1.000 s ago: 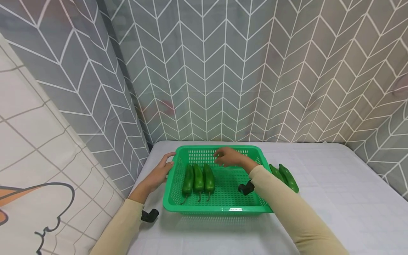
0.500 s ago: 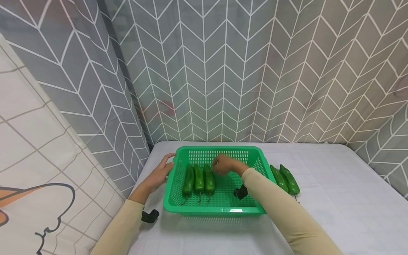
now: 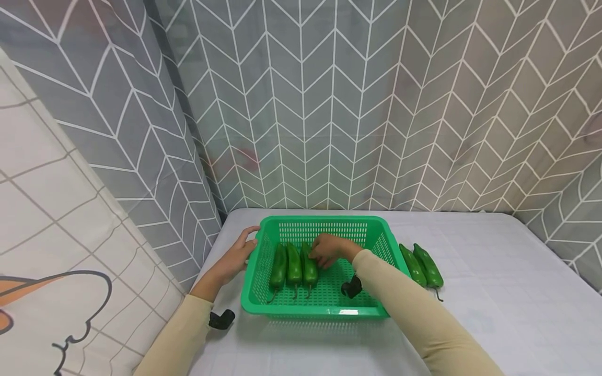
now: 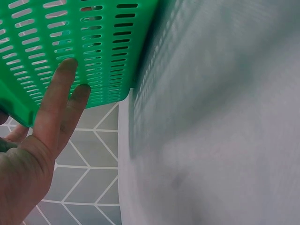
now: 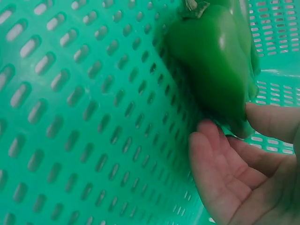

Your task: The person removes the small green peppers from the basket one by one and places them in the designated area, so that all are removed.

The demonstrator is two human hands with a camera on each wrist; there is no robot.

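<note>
My left hand (image 3: 235,257) holds the left rim of a green plastic basket (image 3: 324,310). In the left wrist view, fingers of that hand (image 4: 55,105) lie straight against the slotted outer wall, while the thumb is mostly out of frame. Three long green chili peppers lie side by side in the basket, stems toward me. My right hand (image 3: 329,249) reaches inside and pinches the rightmost chili pepper (image 3: 309,269) near its far tip. The right wrist view has this chili pepper (image 5: 213,61) between the thumb and curled fingers; the exact contact beneath is partly hidden.
Two more green chili peppers (image 3: 427,267) lie on the white-covered table (image 3: 489,292), right of the basket. A grey patterned curtain (image 3: 357,104) hangs behind the table. A white checked cloth (image 3: 61,209) hangs at the left. Black wrist cameras stick out from both sleeves.
My right hand has come down and toward me inside the basket, from near the far wall to the rightmost chili pepper, and its fingers now grip it. The left hand stays put.
</note>
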